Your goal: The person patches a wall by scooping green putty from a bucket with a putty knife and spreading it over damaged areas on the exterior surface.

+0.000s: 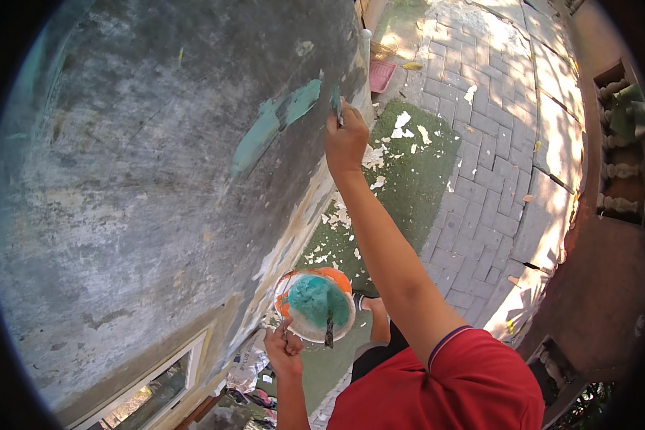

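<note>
My right hand (347, 141) is raised to the grey, weathered wall (158, 158), closed around a putty knife (336, 98) with teal paste on its blade. Left of that hand, a thick streak of teal putty (258, 136) lies smeared on the wall. Lower down, my left hand (285, 345) has its fingers curled at the wire handle of a bucket (342, 278), orange and white at the rim. Teal paste (314, 297) fills much of the bucket. A dark-handled tool (329, 330) leans over its near rim; its working end is hidden.
Paint flakes (401, 125) litter the green ground strip (416, 179) along the wall's foot. Grey paving (480, 179) runs to the right. A pink tray (382, 76) sits by the wall's far corner. A window frame (186, 358) is at lower left, beside a crumpled silvery bag (249, 364).
</note>
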The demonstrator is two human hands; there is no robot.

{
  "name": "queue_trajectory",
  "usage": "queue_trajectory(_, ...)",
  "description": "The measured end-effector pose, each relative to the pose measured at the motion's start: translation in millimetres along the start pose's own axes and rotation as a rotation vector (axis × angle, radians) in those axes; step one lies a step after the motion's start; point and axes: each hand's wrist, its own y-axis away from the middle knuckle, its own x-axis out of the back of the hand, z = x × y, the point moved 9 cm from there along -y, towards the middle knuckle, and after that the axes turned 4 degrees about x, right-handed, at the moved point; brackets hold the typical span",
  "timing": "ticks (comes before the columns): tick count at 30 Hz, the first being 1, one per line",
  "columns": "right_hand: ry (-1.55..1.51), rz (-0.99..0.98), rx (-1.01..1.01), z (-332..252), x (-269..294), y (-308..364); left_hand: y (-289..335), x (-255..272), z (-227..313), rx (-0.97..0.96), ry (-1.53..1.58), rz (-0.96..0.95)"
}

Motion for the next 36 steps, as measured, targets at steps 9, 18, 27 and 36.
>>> queue_trajectory(9, -0.154, -0.159, 0.179, -112, -12, 79, -4, -16, 3, -0.015, -0.063, -0.003)
queue_trajectory(18, 0.016, -0.002, -0.022, 10, 7, -14, -4, -13, -2, -0.015, -0.111, 0.014)
queue_trajectory(27, -0.187, -0.188, 0.117, -95, -1, 58, -7, -9, -11, 0.028, -0.09, 0.042)
queue_trajectory(36, -0.005, -0.015, -0.045, 26, -6, 14, -8, -11, -16, 0.026, -0.113, 0.008)
